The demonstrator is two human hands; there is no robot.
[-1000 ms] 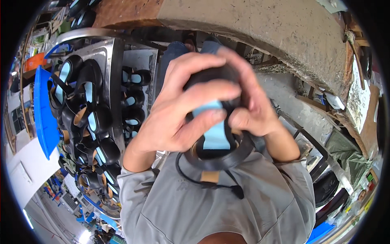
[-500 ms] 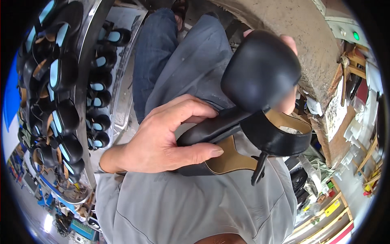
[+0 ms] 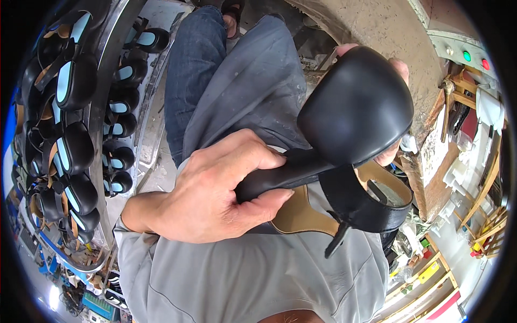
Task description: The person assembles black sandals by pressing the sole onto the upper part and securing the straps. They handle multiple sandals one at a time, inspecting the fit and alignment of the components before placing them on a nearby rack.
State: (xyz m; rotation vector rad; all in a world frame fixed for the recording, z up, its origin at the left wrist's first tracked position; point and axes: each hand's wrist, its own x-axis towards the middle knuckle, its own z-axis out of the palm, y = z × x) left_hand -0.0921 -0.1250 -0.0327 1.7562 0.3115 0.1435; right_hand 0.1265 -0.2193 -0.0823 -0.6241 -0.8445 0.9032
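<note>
A black shoe (image 3: pixel 355 105) with a rounded, smooth toe is held up in front of my lap. Its wide ankle strap (image 3: pixel 371 204) hangs loose in a loop, showing a tan lining, with a thin buckle end (image 3: pixel 338 239) dangling. My left hand (image 3: pixel 210 188) is closed around the heel end, thumb and fingers pressing on opposite sides. Behind the toe, my right hand (image 3: pixel 399 69) grips the shoe from the far side; only some fingertips show past its edges, and the rest is hidden.
To the left, a metal-framed rack (image 3: pixel 102 134) carries several similar black shoes (image 3: pixel 75 145) with light-blue insoles. A worn brown surface (image 3: pixel 388 27) lies at the far right, beside a panel (image 3: pixel 458 51) with green and red buttons. Wooden frames (image 3: pixel 431 269) and clutter stand lower right.
My left thumb has drawn in from lying stretched along the shoe to bending against its heel end. The toe sits slightly lower and farther right, and the view has shifted a little.
</note>
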